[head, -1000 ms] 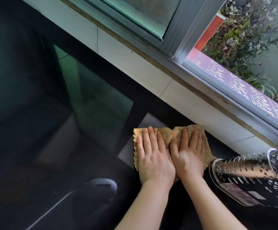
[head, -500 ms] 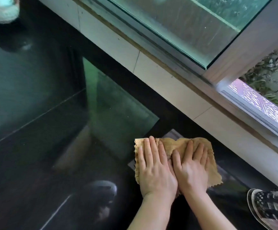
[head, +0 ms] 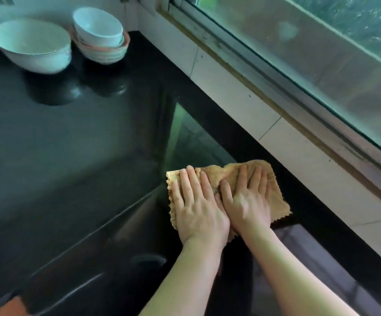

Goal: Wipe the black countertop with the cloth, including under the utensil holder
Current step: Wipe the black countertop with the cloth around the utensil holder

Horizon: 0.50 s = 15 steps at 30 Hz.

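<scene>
A tan cloth lies spread on the glossy black countertop, close to the tiled back ledge. My left hand presses flat on the cloth's left half, fingers stretched out. Right beside it, thumbs touching, my right hand presses flat on the right half. The cloth's edges stick out on the left, at the top and on the right. The utensil holder is out of view.
A large white bowl and a stack of smaller bowls stand at the far left corner of the counter. A pale tiled ledge and a window frame run diagonally along the back right.
Both hands have slid the cloth to the left along the counter. The perforated metal utensil holder has dropped out of view on the right, and the bowls have come into view at the far left.
</scene>
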{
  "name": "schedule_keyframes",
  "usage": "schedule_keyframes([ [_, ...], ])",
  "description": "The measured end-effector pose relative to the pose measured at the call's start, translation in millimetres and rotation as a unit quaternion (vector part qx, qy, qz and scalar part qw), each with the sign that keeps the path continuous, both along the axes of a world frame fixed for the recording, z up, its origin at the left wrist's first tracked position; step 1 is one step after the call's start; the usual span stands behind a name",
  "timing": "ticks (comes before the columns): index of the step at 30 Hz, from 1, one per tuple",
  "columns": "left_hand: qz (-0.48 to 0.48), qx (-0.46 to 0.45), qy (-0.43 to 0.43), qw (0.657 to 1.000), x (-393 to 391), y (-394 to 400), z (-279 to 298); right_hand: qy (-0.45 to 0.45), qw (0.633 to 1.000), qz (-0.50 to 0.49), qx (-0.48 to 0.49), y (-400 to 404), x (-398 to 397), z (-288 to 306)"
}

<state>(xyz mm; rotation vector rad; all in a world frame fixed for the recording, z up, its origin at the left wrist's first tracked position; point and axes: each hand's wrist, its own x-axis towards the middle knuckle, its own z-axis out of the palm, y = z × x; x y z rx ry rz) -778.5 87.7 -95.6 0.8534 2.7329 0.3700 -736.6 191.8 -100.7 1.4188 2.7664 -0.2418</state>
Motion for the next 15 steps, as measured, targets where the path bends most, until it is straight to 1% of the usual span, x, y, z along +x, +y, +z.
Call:
schedule_keyframes([
  [6, 0.068, 0.011, 0.032, 0.997, -62, -24, -5, -0.002, 0.997, 0.077, 0.021, -17, -80, -5],
  [8, 0.088, 0.01, 0.042, 0.995, -75, -35, -8, -0.003, 0.994, 0.109, 0.014, -27, -99, -4],
  [11, 0.112, 0.005, 0.06, 0.992, -83, -47, -13, 0.001, 0.988, 0.153, 0.017, -37, -112, -3],
  [15, 0.132, -0.013, 0.067, 0.989, -75, -52, -11, 0.002, 0.98, 0.198, 0.02, -41, -106, -2],
])
